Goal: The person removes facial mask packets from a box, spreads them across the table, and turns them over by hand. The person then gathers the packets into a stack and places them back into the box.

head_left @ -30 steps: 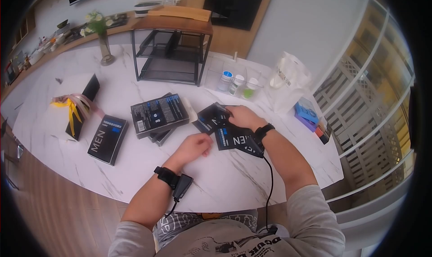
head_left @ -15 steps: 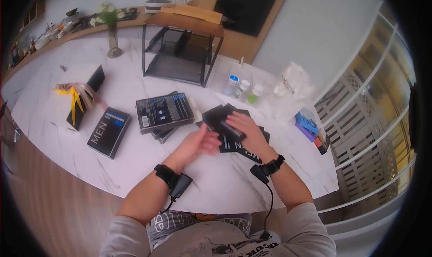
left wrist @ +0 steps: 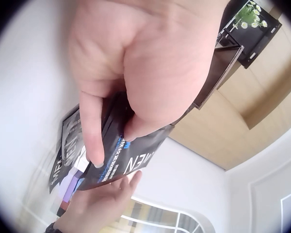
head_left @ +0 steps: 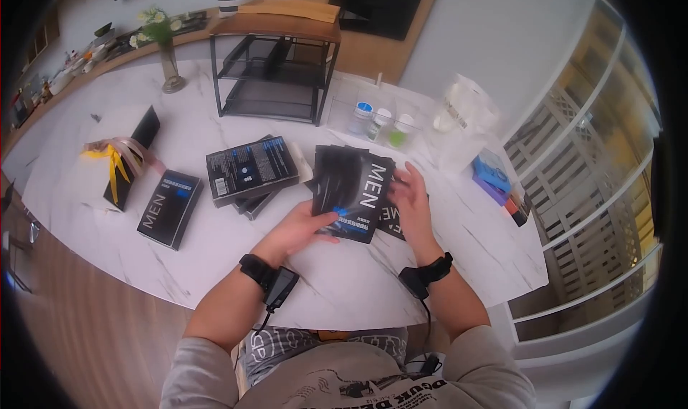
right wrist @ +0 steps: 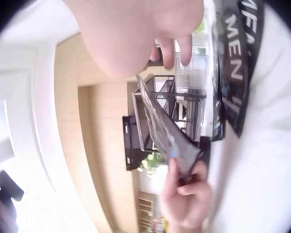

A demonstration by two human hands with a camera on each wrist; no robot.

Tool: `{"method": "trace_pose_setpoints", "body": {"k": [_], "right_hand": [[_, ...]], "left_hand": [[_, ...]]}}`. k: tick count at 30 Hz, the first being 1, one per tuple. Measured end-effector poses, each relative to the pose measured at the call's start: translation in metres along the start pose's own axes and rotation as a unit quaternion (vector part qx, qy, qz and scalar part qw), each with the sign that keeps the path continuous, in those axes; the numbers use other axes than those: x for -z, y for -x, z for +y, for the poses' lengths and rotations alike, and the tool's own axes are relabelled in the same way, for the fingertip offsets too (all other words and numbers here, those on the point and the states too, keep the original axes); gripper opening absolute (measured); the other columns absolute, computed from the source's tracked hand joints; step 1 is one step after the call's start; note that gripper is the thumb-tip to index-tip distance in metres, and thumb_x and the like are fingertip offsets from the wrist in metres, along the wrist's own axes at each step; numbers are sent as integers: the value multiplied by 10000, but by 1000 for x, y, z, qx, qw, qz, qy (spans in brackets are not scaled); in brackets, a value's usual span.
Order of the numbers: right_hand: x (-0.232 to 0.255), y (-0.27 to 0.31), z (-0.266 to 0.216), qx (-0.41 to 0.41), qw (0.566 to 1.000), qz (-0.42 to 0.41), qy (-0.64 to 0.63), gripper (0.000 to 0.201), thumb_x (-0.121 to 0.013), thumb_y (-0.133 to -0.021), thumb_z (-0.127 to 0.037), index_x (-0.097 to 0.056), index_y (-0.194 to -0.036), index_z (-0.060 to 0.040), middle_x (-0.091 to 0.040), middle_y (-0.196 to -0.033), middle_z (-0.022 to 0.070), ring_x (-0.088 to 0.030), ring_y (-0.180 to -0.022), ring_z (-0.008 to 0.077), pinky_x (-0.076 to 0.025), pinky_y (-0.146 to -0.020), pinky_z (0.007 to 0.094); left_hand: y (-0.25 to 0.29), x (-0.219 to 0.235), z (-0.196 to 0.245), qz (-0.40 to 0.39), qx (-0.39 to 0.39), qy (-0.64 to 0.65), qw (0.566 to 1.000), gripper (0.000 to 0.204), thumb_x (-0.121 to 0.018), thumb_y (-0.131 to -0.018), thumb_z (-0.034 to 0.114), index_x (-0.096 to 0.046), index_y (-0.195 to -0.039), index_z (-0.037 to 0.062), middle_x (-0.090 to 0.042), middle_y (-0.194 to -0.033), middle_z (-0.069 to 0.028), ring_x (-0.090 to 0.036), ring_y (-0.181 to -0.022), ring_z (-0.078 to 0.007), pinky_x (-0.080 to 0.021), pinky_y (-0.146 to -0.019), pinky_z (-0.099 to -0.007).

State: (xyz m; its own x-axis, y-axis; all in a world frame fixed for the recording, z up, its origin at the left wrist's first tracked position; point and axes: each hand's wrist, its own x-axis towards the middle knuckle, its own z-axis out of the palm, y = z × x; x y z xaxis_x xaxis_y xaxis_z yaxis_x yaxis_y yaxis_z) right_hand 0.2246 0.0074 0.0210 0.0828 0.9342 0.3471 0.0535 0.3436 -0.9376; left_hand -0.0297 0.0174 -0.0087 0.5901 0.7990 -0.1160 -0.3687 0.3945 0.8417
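Note:
Pinched at its lower left corner by the left hand (head_left: 299, 230) is a black MEN packet (head_left: 351, 194), raised over the table. In the left wrist view the left thumb (left wrist: 145, 124) lies on the packet (left wrist: 128, 160), with a finger along it. The right hand (head_left: 413, 212) is beside the packet's right edge, fingers loosely bent; whether they touch it is unclear. More black packets (head_left: 390, 223) lie spread beneath and to the right. The right wrist view has the held packet (right wrist: 172, 131) edge-on in the left hand (right wrist: 186, 201).
Stacked black boxes (head_left: 251, 169) lie left of the packets, with another MEN box (head_left: 169, 208) farther left. A ribboned box (head_left: 132, 155), a vase (head_left: 170, 72), a mesh-drawer rack (head_left: 269, 87), a clear tray with bottles (head_left: 363, 115), a white bag (head_left: 462, 122) and small boxes (head_left: 490, 169) surround them.
The left hand has moved from beside the packets to gripping one. That packet now stands raised with its MEN face visible, and the right hand has shifted off to its right side.

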Motion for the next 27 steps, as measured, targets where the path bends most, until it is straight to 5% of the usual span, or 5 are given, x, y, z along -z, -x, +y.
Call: {"method": "trace_pose_setpoints", "body": {"k": [1,5,9,27], "right_hand": [[-1,4,1,-117,984,16,-133,457,-524,-983,-1,-400,-1422,-33,-500,-1380,136,-581,-1153,174,-517,-932,321],[-11,20,25,-72,988,-133,20,424,-669,-938,-80,-527,-1335,-32,-659,-1150,50,-605,-1023,108,-512,-891,285],[-14,29,36,-89,991,-99,-4,268,-671,-940,-83,-631,-1188,9,-677,-1133,31,-611,-1008,102,-511,-880,276],[9,32,44,-126,990,-51,-29,213,-648,-950,-99,-655,-1122,27,-707,-1000,43,-630,-888,103,-526,-790,282]], "left_hand": [[0,0,-1,8,-9,-25,1000,275,-618,-967,71,-599,-1238,35,-678,-1114,-60,-665,-966,-162,-611,-753,-379],[-2,-6,-1,11,-23,-107,994,259,-637,-950,61,-623,-1205,19,-685,-1085,-61,-664,-949,-157,-611,-753,-353],[-3,-2,-3,7,-23,-160,987,233,-638,-950,56,-646,-1176,0,-691,-1067,-69,-663,-938,-155,-609,-760,-331],[-9,-2,-8,65,-35,-159,985,217,-645,-929,16,-647,-1142,-20,-689,-1048,-80,-656,-885,-151,-578,-726,-294]]}}
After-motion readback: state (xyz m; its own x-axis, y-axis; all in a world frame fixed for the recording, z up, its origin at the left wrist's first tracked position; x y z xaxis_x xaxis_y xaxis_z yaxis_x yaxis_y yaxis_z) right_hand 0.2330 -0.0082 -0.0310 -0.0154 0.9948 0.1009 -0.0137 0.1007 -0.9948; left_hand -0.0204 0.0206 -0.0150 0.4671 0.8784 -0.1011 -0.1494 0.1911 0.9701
